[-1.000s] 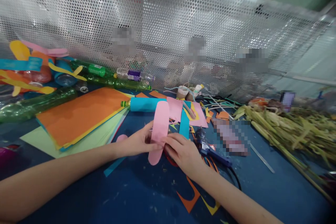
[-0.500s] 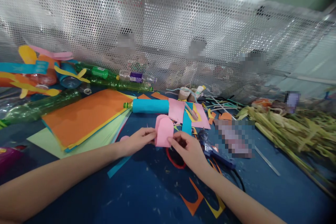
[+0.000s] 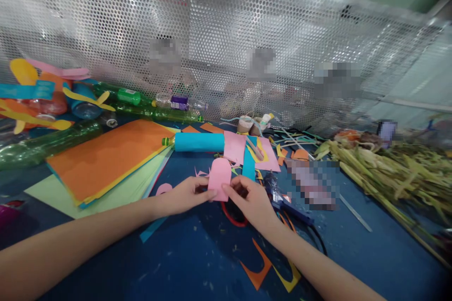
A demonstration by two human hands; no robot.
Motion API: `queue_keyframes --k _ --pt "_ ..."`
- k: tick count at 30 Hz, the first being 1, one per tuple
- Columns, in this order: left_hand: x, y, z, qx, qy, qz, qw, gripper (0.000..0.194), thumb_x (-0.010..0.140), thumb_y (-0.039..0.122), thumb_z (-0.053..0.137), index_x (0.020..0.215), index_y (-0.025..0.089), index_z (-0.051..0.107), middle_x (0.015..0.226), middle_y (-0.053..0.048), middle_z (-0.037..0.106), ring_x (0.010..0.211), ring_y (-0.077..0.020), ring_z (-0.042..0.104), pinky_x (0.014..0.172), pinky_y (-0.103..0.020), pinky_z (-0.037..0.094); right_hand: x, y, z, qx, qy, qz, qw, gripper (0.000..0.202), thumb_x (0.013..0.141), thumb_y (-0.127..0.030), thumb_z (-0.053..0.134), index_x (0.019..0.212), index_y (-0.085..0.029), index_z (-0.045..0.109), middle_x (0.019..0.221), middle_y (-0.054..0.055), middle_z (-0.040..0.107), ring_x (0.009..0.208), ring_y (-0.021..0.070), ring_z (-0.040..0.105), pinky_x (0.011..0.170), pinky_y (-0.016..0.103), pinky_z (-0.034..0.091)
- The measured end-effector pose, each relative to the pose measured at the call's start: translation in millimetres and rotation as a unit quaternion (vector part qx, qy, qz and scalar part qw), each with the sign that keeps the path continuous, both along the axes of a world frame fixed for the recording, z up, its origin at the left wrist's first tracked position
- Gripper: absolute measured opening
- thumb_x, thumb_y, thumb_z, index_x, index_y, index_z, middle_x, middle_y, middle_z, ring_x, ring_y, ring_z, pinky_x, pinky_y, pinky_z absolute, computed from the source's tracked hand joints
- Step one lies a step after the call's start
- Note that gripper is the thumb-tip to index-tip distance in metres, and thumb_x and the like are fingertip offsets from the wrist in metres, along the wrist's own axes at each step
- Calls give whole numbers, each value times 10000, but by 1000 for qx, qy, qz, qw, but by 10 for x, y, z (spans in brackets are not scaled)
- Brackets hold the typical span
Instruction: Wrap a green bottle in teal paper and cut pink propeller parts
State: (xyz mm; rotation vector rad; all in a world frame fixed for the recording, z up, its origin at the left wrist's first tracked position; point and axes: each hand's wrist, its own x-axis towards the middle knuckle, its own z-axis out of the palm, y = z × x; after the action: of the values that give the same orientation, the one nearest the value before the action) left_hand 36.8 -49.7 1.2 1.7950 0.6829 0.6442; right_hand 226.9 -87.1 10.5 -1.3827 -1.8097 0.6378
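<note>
A small pink paper piece with a rounded top (image 3: 219,178) is held upright between my two hands. My left hand (image 3: 187,194) pinches its lower left edge. On the lower right edge, the thumb and fingers of my right hand (image 3: 251,197) are closed. Red-handled scissors (image 3: 233,216) lie partly hidden under the hands. Behind the paper lies a bottle wrapped in blue paper (image 3: 199,142), its neck pointing left. A blue glue gun (image 3: 291,209) rests just right of my right hand. Another pink paper piece (image 3: 164,188) shows behind my left wrist.
Stacked coloured sheets (image 3: 109,160) lie left, near green plastic bottles (image 3: 60,143) and paper-covered bottle models (image 3: 45,96). Orange and yellow scraps (image 3: 259,268) lie in front. Dried husks (image 3: 381,183) spread at right. A perforated metal screen (image 3: 219,33) stands behind, with people beyond it.
The pink paper has gone from showing two separated rounded ends to appearing as one flat layer. My left thumb now rests on its front. The view has shifted slightly.
</note>
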Motion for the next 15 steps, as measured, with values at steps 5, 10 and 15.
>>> queue_keyframes --k 5,10,15 --pt "-1 -19 67 17 26 -7 1000 233 838 299 481 911 163 656 785 -15 648 688 -154 546 647 -248 416 14 24 57 -9 96 4 995 297 798 -385 559 1012 -186 500 796 23 567 691 140 546 521 221 446" --pt "-7 -23 62 1 21 -26 999 212 830 265 485 909 172 657 851 -15 667 734 -165 565 684 -260 422 36 25 100 -40 121 6 992 241 819 -418 518 867 -184 546 828 33 572 601 117 531 477 216 443" --pt "-13 5 23 -2 23 1 1000 210 815 288 524 907 153 656 849 -30 662 750 -175 574 690 -269 429 43 21 120 -18 130 -21 991 247 787 -424 556 753 -181 527 719 2 529 517 99 473 462 220 413"
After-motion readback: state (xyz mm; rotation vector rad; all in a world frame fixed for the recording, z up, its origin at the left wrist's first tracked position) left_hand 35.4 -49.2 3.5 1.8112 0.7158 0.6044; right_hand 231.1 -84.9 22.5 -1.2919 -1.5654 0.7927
